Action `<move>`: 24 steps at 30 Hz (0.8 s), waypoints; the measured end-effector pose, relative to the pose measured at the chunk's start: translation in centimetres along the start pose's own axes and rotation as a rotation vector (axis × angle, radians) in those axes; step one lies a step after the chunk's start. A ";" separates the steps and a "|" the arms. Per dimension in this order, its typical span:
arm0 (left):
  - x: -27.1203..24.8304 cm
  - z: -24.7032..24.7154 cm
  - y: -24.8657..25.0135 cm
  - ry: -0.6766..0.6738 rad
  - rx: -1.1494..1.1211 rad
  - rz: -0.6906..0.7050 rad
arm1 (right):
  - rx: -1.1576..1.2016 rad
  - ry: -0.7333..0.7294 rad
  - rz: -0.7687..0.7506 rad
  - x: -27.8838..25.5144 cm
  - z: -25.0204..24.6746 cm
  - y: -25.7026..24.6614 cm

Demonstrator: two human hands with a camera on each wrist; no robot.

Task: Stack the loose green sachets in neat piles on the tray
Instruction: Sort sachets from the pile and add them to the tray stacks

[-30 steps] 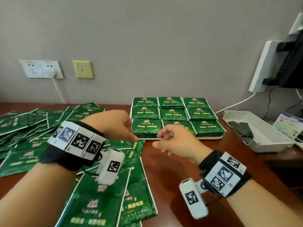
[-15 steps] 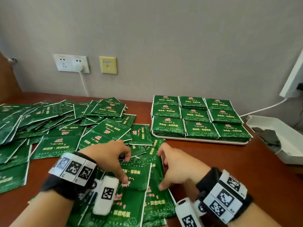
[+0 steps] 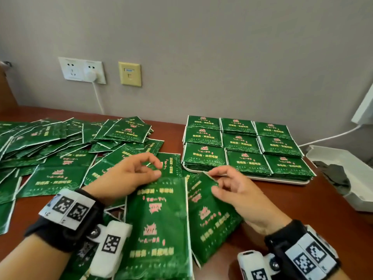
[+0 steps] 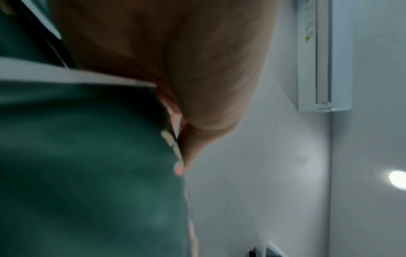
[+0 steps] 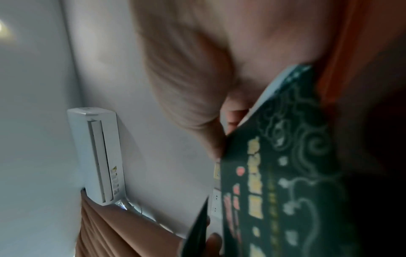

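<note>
My left hand (image 3: 156, 170) pinches the top edge of a green sachet (image 3: 157, 219) and holds it raised over the near table; in the left wrist view this sachet (image 4: 87, 156) lies blurred against the fingers. My right hand (image 3: 214, 182) pinches the upper corner of a second, tilted sachet (image 3: 210, 219), whose printed face (image 5: 285, 173) fills the right wrist view. The white tray (image 3: 282, 181) stands behind the right hand, with several neat piles of sachets (image 3: 242, 144) in a grid. A heap of loose sachets (image 3: 60, 150) covers the table on the left.
A white bin (image 3: 343, 162) holding a dark cloth (image 3: 333, 174) sits right of the tray. Wall sockets (image 3: 82, 70) with a plugged cable and a yellow plate (image 3: 129, 74) are on the back wall. Bare brown tabletop (image 3: 282, 203) shows in front of the tray.
Both hands were down on sachets lying on the near table; now each has lifted one sachet off the table, the right one tilted toward the tray.
</note>
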State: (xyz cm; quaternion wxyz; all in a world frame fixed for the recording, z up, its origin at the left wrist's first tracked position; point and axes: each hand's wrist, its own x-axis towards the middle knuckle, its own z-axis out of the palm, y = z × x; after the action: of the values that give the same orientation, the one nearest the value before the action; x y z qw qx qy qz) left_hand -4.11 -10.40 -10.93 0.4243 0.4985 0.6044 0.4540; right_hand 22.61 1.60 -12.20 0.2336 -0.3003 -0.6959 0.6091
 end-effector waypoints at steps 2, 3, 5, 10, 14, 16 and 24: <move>0.3 0.1 0.0 0.119 -0.238 -0.005 | 0.026 0.114 -0.115 0.0 -1.1 -0.2; 0.4 0.2 0.1 0.172 -0.338 -0.008 | 0.032 0.152 -0.155 0.1 -1.6 -0.3; 0.4 0.3 0.4 0.255 -0.487 -0.023 | 0.061 0.152 -0.182 0.0 -2.3 -0.4; -0.3 -0.6 0.9 0.400 -0.515 -0.051 | -0.207 0.036 -0.075 -0.1 -2.9 0.0; -1.0 -0.3 0.7 0.360 -0.208 -0.051 | -0.676 0.126 0.006 -0.2 -3.6 -0.1; -1.2 0.2 0.0 0.306 0.156 -0.045 | -0.810 0.148 -0.042 -0.6 -3.8 -0.6; -2.3 1.4 0.8 -0.039 0.774 0.016 | -0.398 0.283 -0.220 -0.9 -4.5 -1.5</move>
State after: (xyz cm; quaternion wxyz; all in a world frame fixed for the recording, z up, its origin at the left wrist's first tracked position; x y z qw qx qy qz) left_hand -2.23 -12.41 -10.33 0.2127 0.6350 0.7190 0.1861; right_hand 26.19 4.05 -10.04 0.3298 -0.3453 -0.7908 0.3830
